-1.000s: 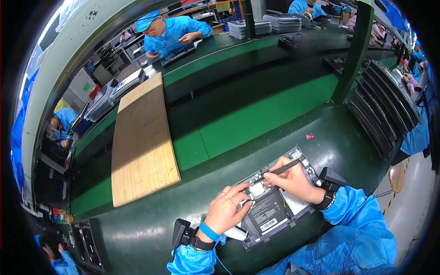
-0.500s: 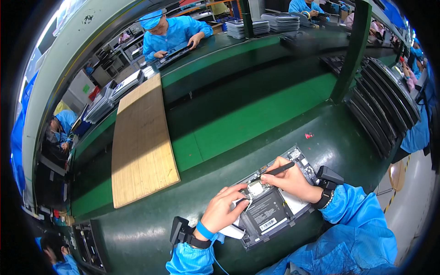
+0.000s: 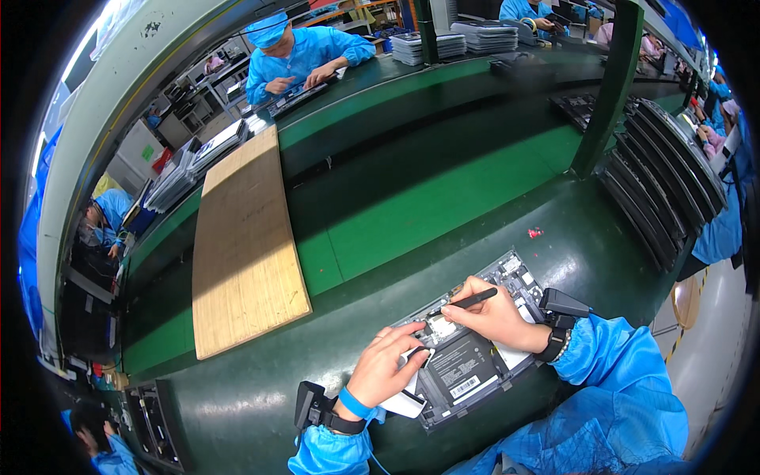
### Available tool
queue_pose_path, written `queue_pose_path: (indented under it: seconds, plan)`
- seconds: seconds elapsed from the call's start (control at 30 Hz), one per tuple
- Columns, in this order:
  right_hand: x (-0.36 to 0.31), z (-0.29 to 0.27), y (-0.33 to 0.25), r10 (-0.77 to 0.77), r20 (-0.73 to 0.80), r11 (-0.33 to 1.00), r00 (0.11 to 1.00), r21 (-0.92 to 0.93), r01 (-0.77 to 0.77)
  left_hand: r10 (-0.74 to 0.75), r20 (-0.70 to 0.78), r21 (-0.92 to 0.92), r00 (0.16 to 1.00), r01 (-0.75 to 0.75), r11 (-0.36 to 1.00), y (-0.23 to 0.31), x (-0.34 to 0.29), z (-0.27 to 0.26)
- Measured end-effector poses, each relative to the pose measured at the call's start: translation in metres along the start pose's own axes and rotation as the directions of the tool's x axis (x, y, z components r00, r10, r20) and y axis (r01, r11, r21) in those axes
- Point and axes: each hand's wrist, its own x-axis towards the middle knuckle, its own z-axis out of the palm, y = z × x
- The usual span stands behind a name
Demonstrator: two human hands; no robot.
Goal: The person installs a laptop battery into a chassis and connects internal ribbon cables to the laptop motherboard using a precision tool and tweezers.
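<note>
– Where's the laptop? [image 3: 475, 342]

– Open on the green desk [image 3: 261, 396], lying at a slant right in front of the person, with its battery [image 3: 455, 372] and boards bare. Both hands are over it

– What's the right hand [image 3: 495, 321] doing?

– Its fingers pinch black tweezers [image 3: 476, 298], held like a pen, with the tip down near the upper edge of the laptop. Whether the tip touches anything, I can't tell

– And the left hand [image 3: 380, 372]?

– At the laptop's left side, fingers bent, the thumb and forefinger about a small dark-and-white piece [image 3: 425, 354]. I can't tell if they grip it. A white flap [image 3: 405, 404] shows under that hand, and a blue band [image 3: 355, 402] circles the wrist

– What else is around?

– A wooden board [image 3: 245, 253] off to the left, a stack of dark panels [image 3: 657, 182] to the right, and a scrap of red [image 3: 535, 233] beyond the laptop. Across the way a co-worker [image 3: 297, 67] in blue bends over a dark device [image 3: 299, 101]
</note>
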Motion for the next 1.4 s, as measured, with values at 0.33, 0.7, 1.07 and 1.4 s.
queue_pose_path:
  seconds: [0.33,0.7,1.07,1.4]
  plan:
    - [-0.002,-0.004,-0.011,-0.057,-0.009,0.984,0.998,-0.171,0.054,0.028,0.125,0.168,0.992,-0.049,0.985,0.009,0.009,-0.001]
    - [-0.040,-0.094,-0.032,-0.051,-0.281,0.978,0.958,-0.207,-0.008,-0.114,0.082,-0.534,0.990,0.140,0.834,0.012,-0.011,-0.023]
    - [-0.077,-0.108,-0.011,0.154,0.303,0.876,0.940,-0.482,0.012,-0.722,-0.036,-0.826,0.691,0.387,0.411,0.029,-0.110,0.032]
    - [0.060,0.011,-0.048,0.362,0.444,0.882,0.819,0.120,-0.455,-0.463,-0.760,-0.643,0.456,-0.422,0.640,-0.024,-0.127,-0.055]
